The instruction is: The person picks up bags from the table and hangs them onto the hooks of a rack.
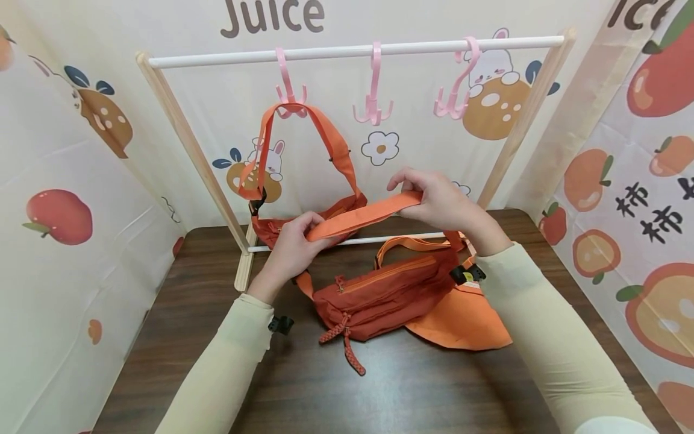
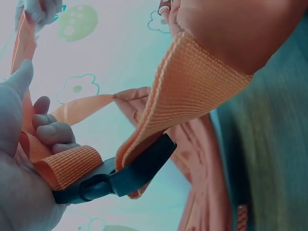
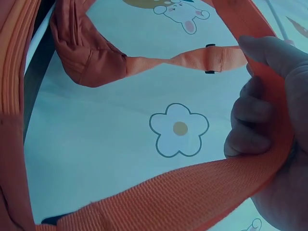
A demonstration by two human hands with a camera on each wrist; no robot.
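Observation:
A rust-red waist bag (image 1: 387, 289) with an orange strap (image 1: 368, 215) is in the middle of the head view, its zip pulls dangling over the table. My left hand (image 1: 295, 248) pinches the left part of the strap. In the left wrist view, a black buckle (image 2: 139, 168) lies against that palm. My right hand (image 1: 439, 202) holds the strap's other end; in the right wrist view its fingers (image 3: 252, 115) curl round the webbing. Between the hands the strap is stretched, sloping up to the right. Whether the bag touches the table is unclear.
Behind, a wooden rack with a white rail (image 1: 325, 54) carries three pink hooks. A similar bag (image 1: 271, 229) hangs by its strap from the left hook (image 1: 287, 84). An orange cap-like item (image 1: 466, 322) lies on the dark table (image 1: 303, 386), partly under the held bag.

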